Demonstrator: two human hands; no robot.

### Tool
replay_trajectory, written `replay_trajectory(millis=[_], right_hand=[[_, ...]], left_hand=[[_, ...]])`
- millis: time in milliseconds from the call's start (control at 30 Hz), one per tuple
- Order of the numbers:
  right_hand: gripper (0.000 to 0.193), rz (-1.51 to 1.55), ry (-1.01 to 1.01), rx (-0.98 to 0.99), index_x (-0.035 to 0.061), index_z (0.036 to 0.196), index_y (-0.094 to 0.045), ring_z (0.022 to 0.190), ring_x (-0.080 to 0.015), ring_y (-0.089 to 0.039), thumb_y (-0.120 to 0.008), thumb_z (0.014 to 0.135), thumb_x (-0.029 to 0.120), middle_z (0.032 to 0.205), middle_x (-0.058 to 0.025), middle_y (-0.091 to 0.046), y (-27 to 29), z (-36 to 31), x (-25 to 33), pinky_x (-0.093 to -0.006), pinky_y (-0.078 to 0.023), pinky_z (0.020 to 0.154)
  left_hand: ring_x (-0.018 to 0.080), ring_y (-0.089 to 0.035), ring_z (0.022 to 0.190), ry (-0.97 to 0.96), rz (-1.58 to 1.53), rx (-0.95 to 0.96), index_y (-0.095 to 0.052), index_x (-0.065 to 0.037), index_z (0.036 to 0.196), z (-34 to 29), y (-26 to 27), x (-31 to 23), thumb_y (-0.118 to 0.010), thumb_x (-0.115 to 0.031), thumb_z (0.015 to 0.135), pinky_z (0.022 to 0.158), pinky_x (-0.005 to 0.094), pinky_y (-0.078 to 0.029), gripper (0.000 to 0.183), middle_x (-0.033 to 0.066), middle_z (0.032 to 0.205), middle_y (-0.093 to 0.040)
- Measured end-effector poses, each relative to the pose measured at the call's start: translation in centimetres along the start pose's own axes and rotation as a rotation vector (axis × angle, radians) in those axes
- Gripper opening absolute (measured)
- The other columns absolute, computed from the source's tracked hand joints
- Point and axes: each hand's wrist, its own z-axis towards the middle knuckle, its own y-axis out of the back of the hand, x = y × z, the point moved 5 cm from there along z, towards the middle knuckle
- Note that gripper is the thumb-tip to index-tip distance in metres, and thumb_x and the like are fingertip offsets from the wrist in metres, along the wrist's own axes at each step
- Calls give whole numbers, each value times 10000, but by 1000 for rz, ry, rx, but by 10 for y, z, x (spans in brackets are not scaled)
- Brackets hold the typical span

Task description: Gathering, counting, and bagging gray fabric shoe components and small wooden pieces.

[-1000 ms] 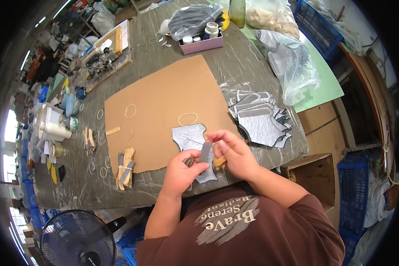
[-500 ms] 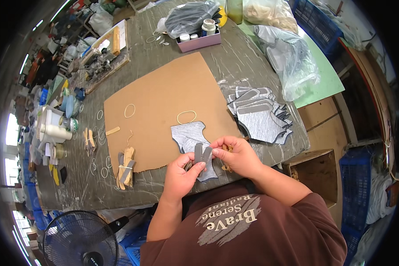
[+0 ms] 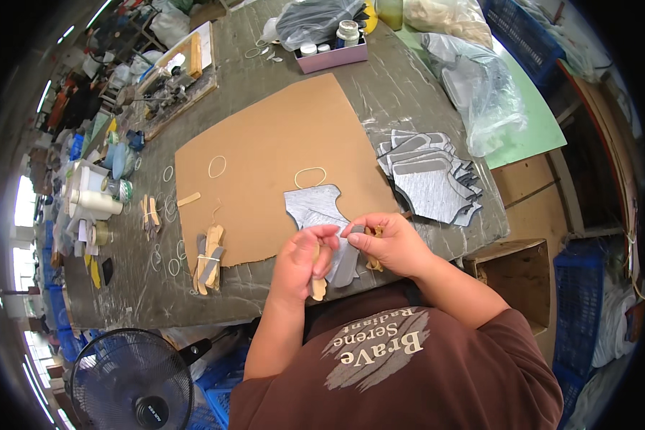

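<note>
My left hand is closed around tan strips, whose ends stick out below the fist. In my right hand, thumb and forefinger pinch a small grey strip. Crumpled tan pieces show beside that hand's curled fingers; how they are held is hidden. Beneath both hands, heathered grey fabric pieces with dark edges lie partly over the cardboard's near edge. Between the hands, a longer flat grey strip rests over the lower end of that fabric.
Under the fabric spreads a brown cardboard sheet. A fanned stack of similar grey pieces lies at right. Banded tan and grey strips sit at left, near loose rubber bands. Farther off stands a pink box; a fan is lower left.
The grey strips spread between my hands have parted: one lies lower over the fabric, another is in the right pinch. My left fingers have curled inward, and tan strips now show below them.
</note>
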Motion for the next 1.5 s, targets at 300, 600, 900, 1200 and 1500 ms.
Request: replay_trajectory(millis=[300, 600, 900, 1200, 1500], right_hand=[[190, -493, 196, -153, -30, 945, -595, 548, -52, -443, -618, 771, 43, 620, -25, -521, -4, -3, 9, -226, -369, 476], [164, -118, 125, -134, 11, 904, -531, 560, -21, -402, -634, 776, -5, 633, 43, -456, -5, 3, -10, -190, -342, 483], [125, 116, 18, -4, -27, 925, -563, 476, -73, -521, -610, 810, -15, 664, -16, -540, -10, 4, -17, -214, -427, 407], [112, -249, 165, -52, -31, 892, -610, 525, -60, -528, -638, 790, 7, 665, -29, -584, 1, 3, -6, -201, -427, 444], [71, -348, 258, -76, -27, 852, -634, 497, -74, -555, -623, 786, -4, 675, -70, -608, -6, 0, -3, -223, -448, 429]], left_hand=[[61, -411, 553, -72, -70, 123, -472, 53, 1148, 5, -5, 2, -594, -350, 851, 429, 177, -333, 516, 80, 958, -516], [130, -545, 702, -59, -141, -140, -541, 69, 1084, 0, -5, 9, -513, -71, 885, 525, 213, -418, 245, 102, 892, -587], [49, -525, 556, 129, 286, 9, -563, 0, 937, -4, -16, 13, -544, -74, 862, 435, 150, -382, 107, 79, 760, -629], [199, -591, 804, 180, -153, 188, -451, 82, 1121, -5, -25, 18, -482, -168, 910, 697, 297, -490, 328, 183, 970, -588], [221, -634, 751, 184, -185, 172, -486, 42, 1067, -4, -24, 24, -417, -219, 947, 671, 321, -542, 296, 138, 925, -600]])
